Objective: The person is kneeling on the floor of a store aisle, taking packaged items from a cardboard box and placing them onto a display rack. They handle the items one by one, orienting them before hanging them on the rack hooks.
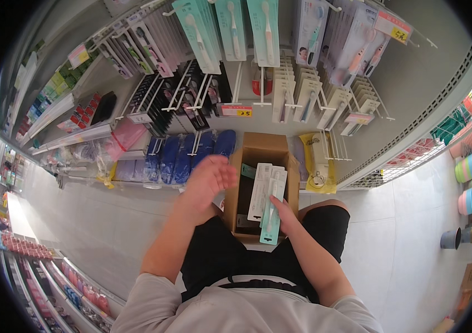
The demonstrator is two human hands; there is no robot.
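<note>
My right hand [285, 214] grips a few carded toothbrush packs over the open cardboard box [266, 141] between my knees. The front toothbrush pack [275, 204] is mint green with a pale brush behind its clear cover. Under it fans out a toothbrush pack turned to its white printed back [259, 193]. Raised to the left of the box, my left hand [213, 179] is blurred and empty, its fingers loosely spread. More packs lie inside the box; one green pack [248, 171] shows at its far left. The held packs hide part of the inside.
Carded toothbrushes in mint green packs [232, 31] hang from metal hooks above the box. Lower hooks bear black packs [190, 108] and cream packs [284, 100]. Bagged blue slippers [177, 160] and a yellow package [319, 162] flank the box. Plastic buckets [467, 202] stand far right.
</note>
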